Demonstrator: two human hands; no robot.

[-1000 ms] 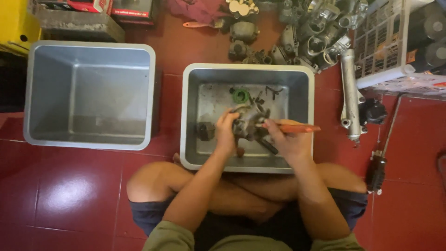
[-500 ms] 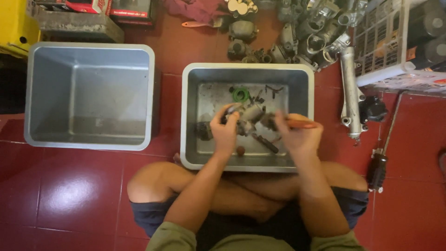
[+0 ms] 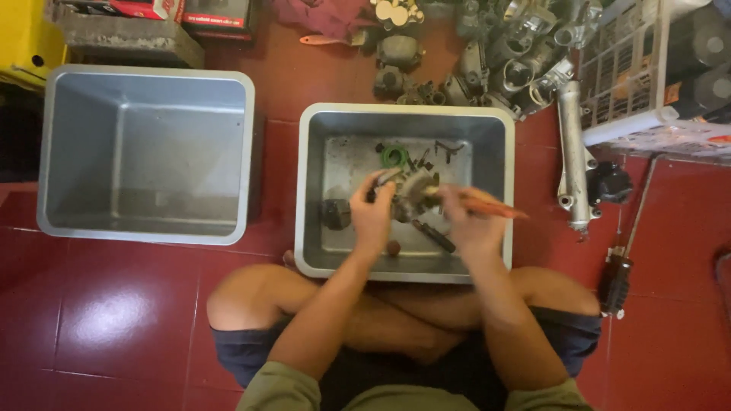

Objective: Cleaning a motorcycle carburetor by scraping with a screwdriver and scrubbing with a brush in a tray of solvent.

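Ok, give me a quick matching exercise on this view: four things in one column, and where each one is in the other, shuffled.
Things:
1. metal part
2. orange-handled tool
3. green ring
4. grey tub

Places:
A. lying near the far wall of the tub being worked in
B. on the red floor, left of the tub being worked in
C. in the right hand
D. held by the left hand

Pairs: 1-D, 2-C, 3-A, 4-B

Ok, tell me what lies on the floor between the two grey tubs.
Nothing: the head view shows only a bare strip of red tiled floor between the left grey tub and the right grey tub.
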